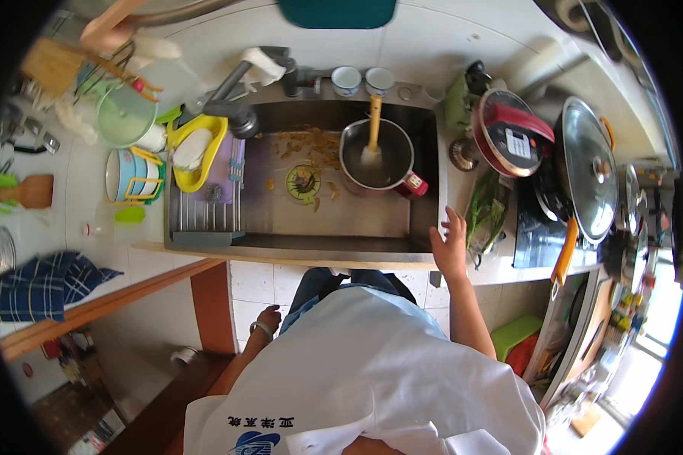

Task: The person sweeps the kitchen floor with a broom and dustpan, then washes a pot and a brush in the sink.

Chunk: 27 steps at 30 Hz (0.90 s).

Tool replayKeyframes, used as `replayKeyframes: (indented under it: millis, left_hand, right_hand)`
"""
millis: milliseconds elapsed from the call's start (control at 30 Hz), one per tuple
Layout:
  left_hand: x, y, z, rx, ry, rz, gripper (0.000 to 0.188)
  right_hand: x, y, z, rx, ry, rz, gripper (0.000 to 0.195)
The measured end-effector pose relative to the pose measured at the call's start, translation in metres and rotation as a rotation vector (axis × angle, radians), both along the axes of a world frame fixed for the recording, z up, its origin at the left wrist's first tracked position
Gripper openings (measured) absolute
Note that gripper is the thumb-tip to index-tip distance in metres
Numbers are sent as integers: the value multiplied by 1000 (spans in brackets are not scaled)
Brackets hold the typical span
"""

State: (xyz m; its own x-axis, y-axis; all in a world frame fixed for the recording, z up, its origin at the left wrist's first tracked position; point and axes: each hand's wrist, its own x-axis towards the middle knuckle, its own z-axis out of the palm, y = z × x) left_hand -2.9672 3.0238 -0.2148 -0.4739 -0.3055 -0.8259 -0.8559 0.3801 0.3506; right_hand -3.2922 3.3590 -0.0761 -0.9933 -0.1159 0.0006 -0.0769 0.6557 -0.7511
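Observation:
My right hand [451, 245] is at the sink's front right corner, fingers apart and holding nothing, near a bunch of green vegetables [484, 207] on the counter. Low beside my body hangs my left hand [269, 319], a bracelet on its wrist; its fingers look partly curled and I cannot tell whether it holds anything. In the steel sink [353, 219] stands a saucepan [350, 165] with a red handle, and a wooden-handled brush or scraper [374, 128] rests in it. Brownish peelings [304, 142] lie on the sink floor around a yellow-green drain strainer [303, 183].
A grey faucet [239, 111] reaches over the sink's left side, above a yellow basket [190, 181]. Two cups [346, 81] stand behind the sink. At right are a red-lidded appliance [503, 133] and a glass-lidded pan [589, 170] whose orange handle juts past the counter edge.

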Motion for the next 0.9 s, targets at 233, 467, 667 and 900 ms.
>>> replayKeyframes:
  millis: [233,467,667,900]
  left_hand:
    - [46,11,-14,265,121,711,34]
    - [87,20,-10,43,2,284,38]
    - [94,12,-32,93,-19,374,37]
    - [45,5,-47,90,42,206,34]
  right_hand:
    - [-112,-54,-45,215,-403,329,45]
    - [-94,-64,-57,-83,-706,136,22]
    - [-55,-27,-55,-23,-792,103,26]
    - [-27,-16,-48,-1,-841,57,24]
